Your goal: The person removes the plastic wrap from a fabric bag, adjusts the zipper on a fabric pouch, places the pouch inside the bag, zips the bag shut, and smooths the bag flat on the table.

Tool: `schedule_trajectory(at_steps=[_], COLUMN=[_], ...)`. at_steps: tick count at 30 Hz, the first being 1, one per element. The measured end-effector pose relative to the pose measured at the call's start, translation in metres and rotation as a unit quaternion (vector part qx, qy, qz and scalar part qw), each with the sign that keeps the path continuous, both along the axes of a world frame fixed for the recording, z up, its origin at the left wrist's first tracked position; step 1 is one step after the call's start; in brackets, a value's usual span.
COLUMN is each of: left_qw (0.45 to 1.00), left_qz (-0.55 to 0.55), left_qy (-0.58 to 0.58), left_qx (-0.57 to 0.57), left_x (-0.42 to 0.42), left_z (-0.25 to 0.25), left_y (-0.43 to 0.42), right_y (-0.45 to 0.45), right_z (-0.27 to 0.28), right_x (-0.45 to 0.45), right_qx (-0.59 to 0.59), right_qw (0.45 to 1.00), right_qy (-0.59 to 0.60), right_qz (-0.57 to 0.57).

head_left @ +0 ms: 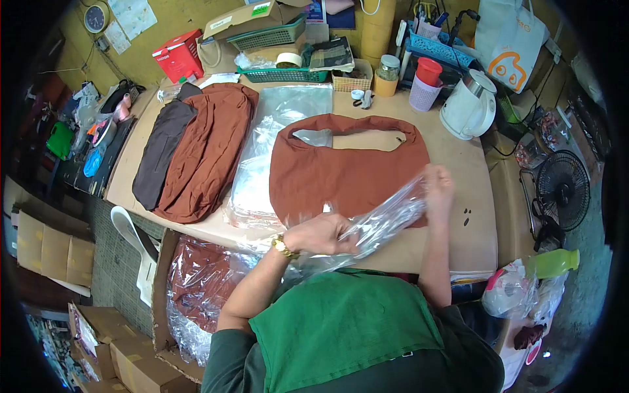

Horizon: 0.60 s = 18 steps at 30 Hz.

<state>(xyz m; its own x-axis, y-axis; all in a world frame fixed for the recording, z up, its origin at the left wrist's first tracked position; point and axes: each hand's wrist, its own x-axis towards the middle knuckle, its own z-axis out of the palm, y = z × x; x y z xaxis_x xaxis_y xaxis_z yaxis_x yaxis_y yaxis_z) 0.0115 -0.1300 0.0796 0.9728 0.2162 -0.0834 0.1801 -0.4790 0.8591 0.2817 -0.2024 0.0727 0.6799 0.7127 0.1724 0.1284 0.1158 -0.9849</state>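
Observation:
A clear plastic bag (393, 213) is stretched slantwise between my two hands over the near side of the table. My left hand (321, 234), with a gold watch at the wrist, is closed on its lower left end. Higher up, my right hand (438, 183) grips the other end, slightly blurred. Behind the plastic a rust-brown fabric shoulder bag (347, 173) lies flat, its strap loop toward the back. Its lower right part is partly covered by the plastic. A stack of clear plastic bags (252, 170) lies just left of it.
More brown and dark fabric bags (203, 150) are piled at the table's left. Green baskets (282, 75), a glass jar (388, 69), cups and a white kettle (468, 105) line the back. An open carton (164, 288) holds plastic-wrapped brown items below left. A black fan (563, 187) stands right.

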Motion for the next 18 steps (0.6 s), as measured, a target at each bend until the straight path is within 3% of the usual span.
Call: schedule_trajectory(at_steps=[3,5,7,9,11,12,14,15,18], left_qw=[0.995,0.993,0.991,0.982,0.944,0.944,0.859,0.860,0.720], left_qz=[-0.010,-0.017,0.083,0.138,0.237,0.237,0.201,0.200,0.173], left_qy=[0.048,0.097,0.085,0.093,-0.165,-0.165,-0.340,-0.339,-0.419], left_qx=[-0.084,-0.070,-0.061,-0.091,-0.161,-0.161,-0.325,-0.326,-0.526], left_x=[-0.024,-0.035,-0.044,-0.048,-0.050,-0.051,-0.052,-0.049,-0.042], left_z=[0.006,0.011,0.027,0.013,0.012,0.009,0.001,-0.005,-0.022], left_y=[0.004,0.009,0.010,0.025,0.031,0.033,0.038,0.038,0.027], right_y=[-0.008,-0.016,-0.024,-0.026,-0.027,-0.025,-0.022,-0.020,-0.014], right_z=[-0.023,-0.023,-0.028,-0.034,-0.041,-0.041,-0.046,-0.048,-0.050], right_x=[0.065,0.079,0.089,0.093,0.081,0.073,0.068,0.066,0.061], right_qx=[0.011,0.047,0.079,0.089,0.063,0.039,0.039,0.039,0.039], right_qw=[0.989,0.987,0.982,0.988,0.994,0.998,0.998,0.998,0.993], right_qy=[-0.058,-0.044,-0.031,0.070,0.035,0.001,0.003,0.006,-0.031], right_qz=[-0.133,-0.150,-0.168,-0.106,-0.077,-0.050,-0.051,-0.050,-0.108])
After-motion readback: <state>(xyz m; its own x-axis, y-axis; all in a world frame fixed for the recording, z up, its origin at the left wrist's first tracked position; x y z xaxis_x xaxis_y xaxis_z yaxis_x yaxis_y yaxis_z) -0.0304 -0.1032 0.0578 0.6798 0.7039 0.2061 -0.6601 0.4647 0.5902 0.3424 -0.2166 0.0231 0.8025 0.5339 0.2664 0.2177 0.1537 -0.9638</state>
